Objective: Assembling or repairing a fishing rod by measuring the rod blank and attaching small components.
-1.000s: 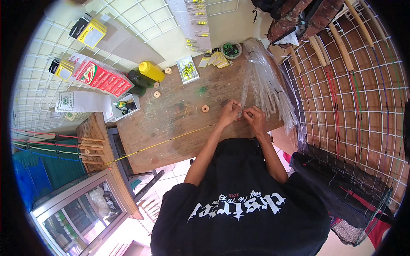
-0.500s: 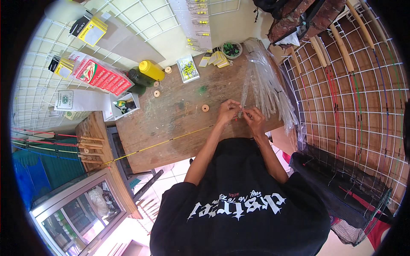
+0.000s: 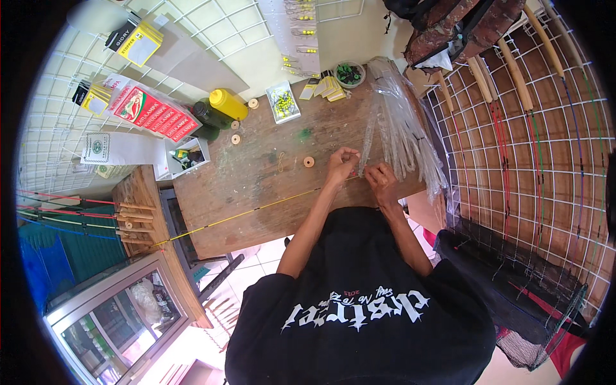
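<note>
A thin yellow rod with dark bands (image 3: 256, 208) slants across the wooden table (image 3: 269, 138), its far-right end reaching my fingers. My right hand (image 3: 383, 181) is closed in a pinch at that end. Just to its left, my left hand (image 3: 342, 166) has its thumb and fingertips pressed together above the rod; whatever they pinch is too small to make out. A small gap separates the two hands. Left of them lies a round wooden spool (image 3: 308, 162), with a little loop of yellow cord (image 3: 280, 162) beside it.
Clear plastic sleeves (image 3: 394, 122) cover the table's right side. At the back stand a white box of small yellow pieces (image 3: 283, 103), a bowl (image 3: 349, 75) and a yellow bottle (image 3: 228, 104). Wooden-handled rods (image 3: 514, 74) hang on the right grid; a glass-fronted cabinet (image 3: 122, 321) is lower left.
My hands have drawn slightly apart at the fingertips. The right fingers have curled in more, and a small red bit between the hands shows less. The rod stays nearly in place.
</note>
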`<state>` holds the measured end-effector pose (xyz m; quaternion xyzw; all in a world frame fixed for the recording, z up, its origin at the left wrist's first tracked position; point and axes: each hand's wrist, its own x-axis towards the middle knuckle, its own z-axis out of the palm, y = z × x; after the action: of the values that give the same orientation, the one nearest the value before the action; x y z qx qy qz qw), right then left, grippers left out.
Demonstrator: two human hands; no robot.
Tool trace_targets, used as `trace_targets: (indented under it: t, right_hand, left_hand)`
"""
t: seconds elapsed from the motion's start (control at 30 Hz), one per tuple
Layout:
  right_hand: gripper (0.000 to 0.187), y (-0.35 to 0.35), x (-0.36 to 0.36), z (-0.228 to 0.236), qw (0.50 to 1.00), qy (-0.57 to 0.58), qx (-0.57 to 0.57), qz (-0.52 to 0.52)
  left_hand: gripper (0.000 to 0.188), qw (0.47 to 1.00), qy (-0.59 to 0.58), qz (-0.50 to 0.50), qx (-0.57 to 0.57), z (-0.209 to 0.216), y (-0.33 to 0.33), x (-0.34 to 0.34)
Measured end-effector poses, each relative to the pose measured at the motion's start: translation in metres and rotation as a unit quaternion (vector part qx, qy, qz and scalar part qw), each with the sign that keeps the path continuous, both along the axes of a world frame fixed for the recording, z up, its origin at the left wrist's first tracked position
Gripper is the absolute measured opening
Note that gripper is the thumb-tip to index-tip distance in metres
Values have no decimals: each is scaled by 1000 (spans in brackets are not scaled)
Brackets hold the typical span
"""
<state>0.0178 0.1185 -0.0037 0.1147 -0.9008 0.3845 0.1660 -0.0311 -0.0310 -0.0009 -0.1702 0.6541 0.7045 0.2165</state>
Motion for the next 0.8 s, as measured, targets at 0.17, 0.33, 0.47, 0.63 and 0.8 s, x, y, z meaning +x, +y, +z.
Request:
trace_targets:
  t: [0.17, 0.33, 0.47, 0.63, 0.8]
  right_hand:
    - [12, 0, 1, -4, 999, 15, 31, -14]
    - [11, -2, 0, -3, 999, 32, 31, -24]
    - [11, -1, 0, -8, 997, 56, 47, -36]
    - [12, -3, 0, -6, 999, 41, 20, -29]
    - [15, -2, -2, -1, 998, 14, -59, -26]
  left_hand:
    - [18, 1000, 12, 23, -11, 11, 7, 2]
    - [17, 996, -38, -4, 76, -7, 5, 5]
    - [19, 997, -48, -14, 61, 0, 7, 4]
    - [24, 998, -16, 3, 61, -2, 6, 4]
    - [28, 999, 31, -1, -40, 10, 4, 0]
